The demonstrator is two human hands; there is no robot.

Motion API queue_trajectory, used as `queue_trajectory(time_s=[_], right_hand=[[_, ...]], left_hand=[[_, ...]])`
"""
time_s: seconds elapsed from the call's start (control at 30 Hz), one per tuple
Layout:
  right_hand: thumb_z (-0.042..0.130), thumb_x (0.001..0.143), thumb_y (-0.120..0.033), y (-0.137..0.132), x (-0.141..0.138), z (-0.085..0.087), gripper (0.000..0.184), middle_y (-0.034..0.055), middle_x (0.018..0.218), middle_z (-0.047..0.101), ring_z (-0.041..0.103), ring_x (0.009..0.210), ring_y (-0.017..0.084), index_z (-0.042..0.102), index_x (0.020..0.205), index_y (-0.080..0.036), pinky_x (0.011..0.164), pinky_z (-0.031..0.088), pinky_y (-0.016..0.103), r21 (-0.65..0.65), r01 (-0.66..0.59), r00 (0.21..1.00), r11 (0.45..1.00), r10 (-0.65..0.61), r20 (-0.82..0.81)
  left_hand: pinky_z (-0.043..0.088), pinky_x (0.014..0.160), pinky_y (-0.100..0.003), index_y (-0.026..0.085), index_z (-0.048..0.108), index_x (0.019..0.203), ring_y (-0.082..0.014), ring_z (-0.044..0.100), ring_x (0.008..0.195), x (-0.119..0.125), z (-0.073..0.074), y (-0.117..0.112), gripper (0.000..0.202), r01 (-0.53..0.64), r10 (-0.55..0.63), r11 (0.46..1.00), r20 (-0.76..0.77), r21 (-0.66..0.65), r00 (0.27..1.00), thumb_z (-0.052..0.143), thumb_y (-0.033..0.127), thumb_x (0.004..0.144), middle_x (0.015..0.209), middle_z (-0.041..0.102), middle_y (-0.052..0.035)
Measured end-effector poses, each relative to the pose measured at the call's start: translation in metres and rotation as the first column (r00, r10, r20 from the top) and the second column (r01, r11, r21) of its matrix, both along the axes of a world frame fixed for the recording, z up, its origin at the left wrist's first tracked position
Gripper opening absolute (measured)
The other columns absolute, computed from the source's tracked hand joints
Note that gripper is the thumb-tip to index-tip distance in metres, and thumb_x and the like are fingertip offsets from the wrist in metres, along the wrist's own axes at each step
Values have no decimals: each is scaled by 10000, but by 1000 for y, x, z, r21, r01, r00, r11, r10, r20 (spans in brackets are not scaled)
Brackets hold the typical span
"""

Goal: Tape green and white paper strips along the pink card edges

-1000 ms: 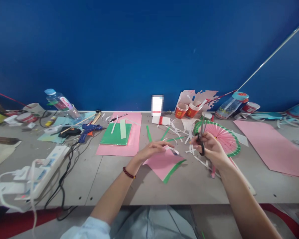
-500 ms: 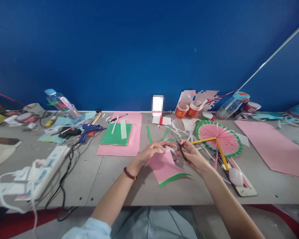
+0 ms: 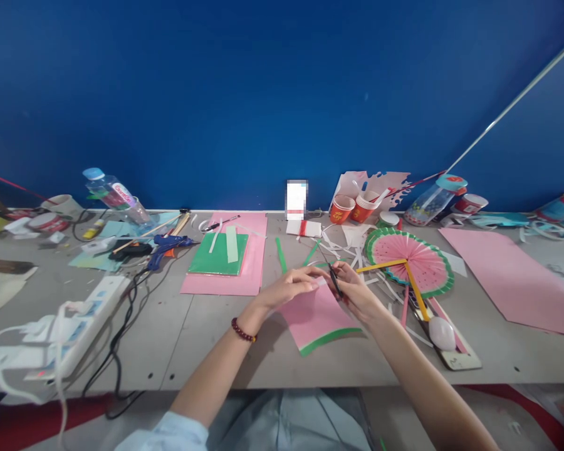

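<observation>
A pink paper sheet with a green edge [image 3: 316, 318] lies on the grey table [image 3: 207, 338] in front of me. My left hand [image 3: 289, 285] rests on its top edge, fingers pinched on a small white strip. My right hand [image 3: 355, 289] is closed on black scissors [image 3: 333, 277], whose blades point up and left toward the left fingertips. The two hands nearly touch above the sheet.
A watermelon paper fan [image 3: 411, 258] with yellow sticks lies to the right, amid white and green paper strips. Green card on pink paper [image 3: 220, 254], a blue glue gun [image 3: 167, 244], a power strip [image 3: 70, 326] with cables, a bottle [image 3: 115, 194] and paper cups [image 3: 352, 208] are around.
My right hand brought the scissors from over the fan leftward and down to the left hand. The pink sheet has turned and shifted slightly under the left hand.
</observation>
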State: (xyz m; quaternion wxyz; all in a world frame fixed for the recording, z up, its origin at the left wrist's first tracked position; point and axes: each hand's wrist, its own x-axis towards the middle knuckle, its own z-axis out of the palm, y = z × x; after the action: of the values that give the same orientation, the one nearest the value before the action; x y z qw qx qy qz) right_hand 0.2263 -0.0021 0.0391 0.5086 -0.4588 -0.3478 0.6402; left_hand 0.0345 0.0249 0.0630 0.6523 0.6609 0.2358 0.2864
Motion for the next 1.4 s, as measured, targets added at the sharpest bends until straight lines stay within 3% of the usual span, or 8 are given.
queue_trajectory(time_s=[0.17,0.4,0.5,0.73,0.97,1.03,1.17,1.4], right_hand=[[764,585,-246,31,13,1,439,-62,762,478,443,531,63,443,885,-243,455,361,188,247,126,950,961,-189,248],[640,622,-246,84,19,-20,377,-25,755,478,455,614,135,446,943,-212,637,430,305,568,17,576,823,-472,667],[586,641,-240,98,15,-36,312,52,899,538,508,745,188,463,925,-204,717,444,349,598,-86,470,797,-497,729],[602,661,-314,103,19,-49,294,33,818,636,584,726,203,501,917,-213,688,449,331,441,10,497,897,-387,777],[605,768,-332,80,33,-25,120,78,720,645,557,881,283,584,762,-214,816,377,416,418,-111,-100,902,-428,898],[606,772,-303,76,34,-24,105,112,762,639,545,895,292,603,744,-202,784,384,405,408,-135,-184,903,-428,885],[606,767,-258,79,37,-33,77,110,801,638,578,775,242,630,783,-187,649,391,329,306,-66,-93,950,-312,946],[590,735,-266,77,37,-28,149,33,702,646,578,684,194,654,852,-199,618,410,293,338,-54,166,940,-325,931]], left_hand=[[356,963,-326,204,720,780,-243,479,1187,-12,7,7,249,-238,236,970,-47,-41,971,570,395,834,1274,557,-48],[400,835,-324,186,713,738,-258,573,968,-39,-19,25,304,-563,533,809,-197,-168,823,685,485,692,848,686,-40],[376,900,-332,184,718,746,-273,562,1040,-46,-30,29,315,-568,529,796,-215,-211,821,720,485,650,888,701,-52],[378,946,-352,175,716,776,-274,593,1035,-46,-47,28,357,-588,591,754,-90,-292,802,733,498,625,868,718,-76],[382,957,-354,154,710,805,-289,556,1114,-45,-54,22,384,-554,549,800,-91,-231,831,695,518,683,972,715,-83],[375,971,-355,161,711,829,-293,542,1145,-46,-55,21,389,-568,560,790,-105,-231,822,702,518,676,1015,708,-86],[360,997,-362,186,710,857,-297,519,1184,-47,-59,20,400,-642,628,725,-143,-248,765,752,503,617,1080,689,-91],[390,938,-339,178,699,803,-260,580,1056,-40,-56,14,387,-542,536,786,-110,-298,837,716,534,653,957,701,-73]])
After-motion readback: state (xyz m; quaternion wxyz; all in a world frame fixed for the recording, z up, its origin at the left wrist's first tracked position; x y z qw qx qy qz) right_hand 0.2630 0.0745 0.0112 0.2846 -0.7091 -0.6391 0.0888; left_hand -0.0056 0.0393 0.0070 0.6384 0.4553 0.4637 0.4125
